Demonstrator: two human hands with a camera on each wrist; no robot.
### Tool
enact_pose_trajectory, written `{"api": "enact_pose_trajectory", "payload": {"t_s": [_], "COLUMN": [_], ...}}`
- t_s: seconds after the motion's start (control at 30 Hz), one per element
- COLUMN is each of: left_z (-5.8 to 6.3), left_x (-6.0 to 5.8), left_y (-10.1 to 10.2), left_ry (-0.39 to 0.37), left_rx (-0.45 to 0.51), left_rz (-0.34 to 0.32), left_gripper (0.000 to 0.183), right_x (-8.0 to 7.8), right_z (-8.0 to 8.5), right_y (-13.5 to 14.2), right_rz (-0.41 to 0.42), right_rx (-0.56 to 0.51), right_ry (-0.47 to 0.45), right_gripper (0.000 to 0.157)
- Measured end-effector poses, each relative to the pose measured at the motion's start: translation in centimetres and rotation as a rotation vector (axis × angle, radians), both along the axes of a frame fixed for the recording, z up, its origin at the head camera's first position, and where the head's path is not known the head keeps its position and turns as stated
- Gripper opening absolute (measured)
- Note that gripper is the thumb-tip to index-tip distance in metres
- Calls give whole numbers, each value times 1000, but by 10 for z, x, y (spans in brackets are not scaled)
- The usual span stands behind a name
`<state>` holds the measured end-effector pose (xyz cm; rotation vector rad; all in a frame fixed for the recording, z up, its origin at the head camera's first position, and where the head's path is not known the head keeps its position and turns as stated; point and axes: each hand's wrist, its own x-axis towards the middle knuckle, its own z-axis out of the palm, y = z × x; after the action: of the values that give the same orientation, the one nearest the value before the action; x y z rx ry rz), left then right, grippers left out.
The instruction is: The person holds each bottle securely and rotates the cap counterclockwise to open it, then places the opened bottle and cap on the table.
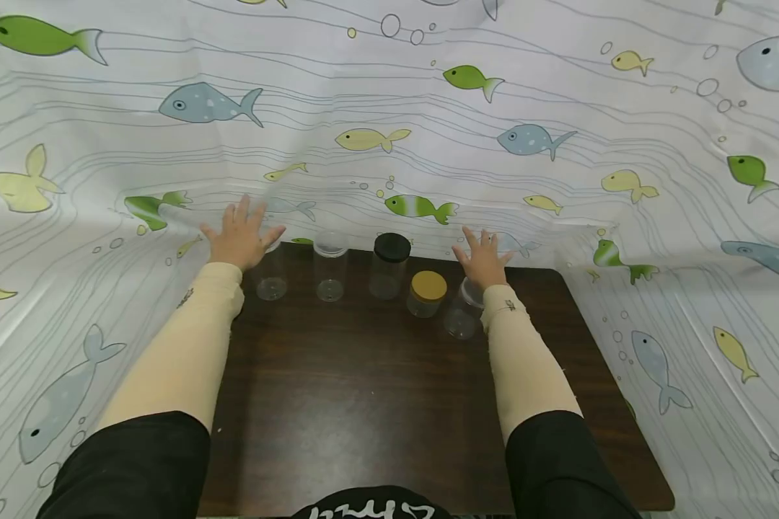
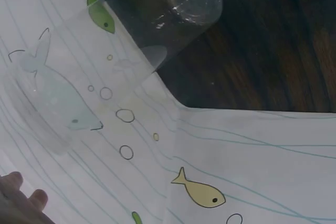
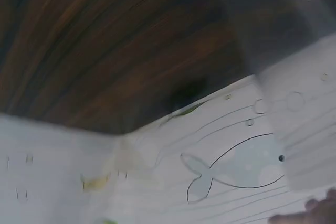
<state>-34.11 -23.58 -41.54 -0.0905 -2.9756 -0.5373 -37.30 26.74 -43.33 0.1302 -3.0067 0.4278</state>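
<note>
Two black sleeves (image 1: 130, 468) — five jars (image 1: 388, 274)

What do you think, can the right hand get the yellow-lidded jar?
Probably yes: the right hand is open and close by, and nothing covers the yellow-lidded jar in the head view.

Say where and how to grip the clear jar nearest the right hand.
Round the body of the clear jar, probably from the right: it is an upright cylinder, no other jar shows there, and the yellow-lidded jar crowds its left.
</note>
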Motion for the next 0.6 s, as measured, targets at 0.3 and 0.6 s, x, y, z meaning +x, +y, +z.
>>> {"api": "enact_pose_trajectory", "payload": {"t_s": [0.3, 0.6], "left_z": [4, -3], "left_x": [2, 5], "left_y": [-5, -13], "left_ry": [53, 53], "left_rx": [60, 122], "left_rz": [14, 13], "left_gripper": [89, 90], "right_x": [19, 66], "right_z": [-4, -24], "right_y": [14, 33], "right_rz": [-33, -37], "right_rx": [-251, -319], "right_ry": [-91, -35], "right_gripper": [70, 77]}}
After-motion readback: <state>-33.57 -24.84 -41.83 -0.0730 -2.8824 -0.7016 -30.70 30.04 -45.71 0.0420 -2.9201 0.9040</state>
